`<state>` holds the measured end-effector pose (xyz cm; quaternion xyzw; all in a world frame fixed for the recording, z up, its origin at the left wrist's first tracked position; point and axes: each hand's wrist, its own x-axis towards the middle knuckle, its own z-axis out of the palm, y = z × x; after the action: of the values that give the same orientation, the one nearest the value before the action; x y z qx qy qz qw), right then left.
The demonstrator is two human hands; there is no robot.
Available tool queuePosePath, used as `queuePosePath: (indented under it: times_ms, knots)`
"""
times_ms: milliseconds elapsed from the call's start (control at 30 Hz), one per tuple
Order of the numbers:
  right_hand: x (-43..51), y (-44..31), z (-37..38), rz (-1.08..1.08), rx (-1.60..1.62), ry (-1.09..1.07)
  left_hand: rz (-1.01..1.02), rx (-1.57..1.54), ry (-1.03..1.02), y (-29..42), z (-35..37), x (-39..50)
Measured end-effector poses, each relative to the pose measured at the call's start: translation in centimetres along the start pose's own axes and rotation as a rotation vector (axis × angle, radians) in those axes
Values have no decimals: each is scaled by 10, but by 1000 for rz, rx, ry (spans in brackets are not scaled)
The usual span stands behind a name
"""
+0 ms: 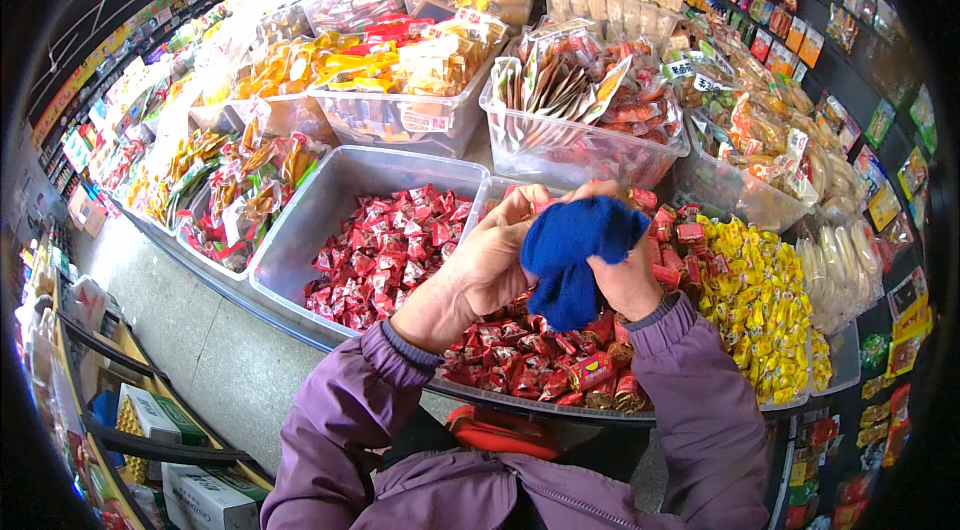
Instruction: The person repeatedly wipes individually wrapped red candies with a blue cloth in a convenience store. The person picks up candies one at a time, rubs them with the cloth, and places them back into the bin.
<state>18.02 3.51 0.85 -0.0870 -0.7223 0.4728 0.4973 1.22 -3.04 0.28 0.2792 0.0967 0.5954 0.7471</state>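
Observation:
Both of my hands grip a bunched blue knitted cloth [574,252] above the bins. My left hand [491,252] pinches its left side, with several fingertips hidden behind the fabric. On the other side, my right hand [628,276] holds the cloth's right edge, partly covered by it. Folds keep me from telling what kind of item the cloth is. Beneath the hands lie red-wrapped candies [517,357] and red cylindrical rolls [592,372] in a clear plastic bin. Yellow-wrapped candies [750,305] fill the space right of my right hand.
To the left stands a clear bin [360,162] of red-wrapped pieces. Behind it, clear bins [405,117] hold packaged snacks. Flat packets [562,91] stand upright beyond my hands. A red stool [502,431] is below the counter edge, and shelving with cartons [202,496] flanks the left aisle.

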Motion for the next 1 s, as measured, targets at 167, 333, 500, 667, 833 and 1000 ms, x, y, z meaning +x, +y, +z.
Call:
queuePosePath:
  times_ms: [167, 333, 500, 667, 833, 1000]
  knots:
    - [-1, 13, -10, 26, -69, 312, -11, 361, 112, 6, 18, -16]
    - [23, 2, -46, -6, 133, 684, 192, 1181, 416, 76, 21, -76]
    - [26, 1, -41, 102, 156, 749, -97, 1650, 486, 87, 24, -87]
    - [25, 6, -56, -25, 47, 855, 43, 1821, -160, 4, 21, -27]
    - [27, 10, -75, -42, 38, 850, -142, 2046, -347, -47, 24, 4]
    - [25, 9, -78, -65, -38, 800, -42, 1904, -233, -27, 15, 1]
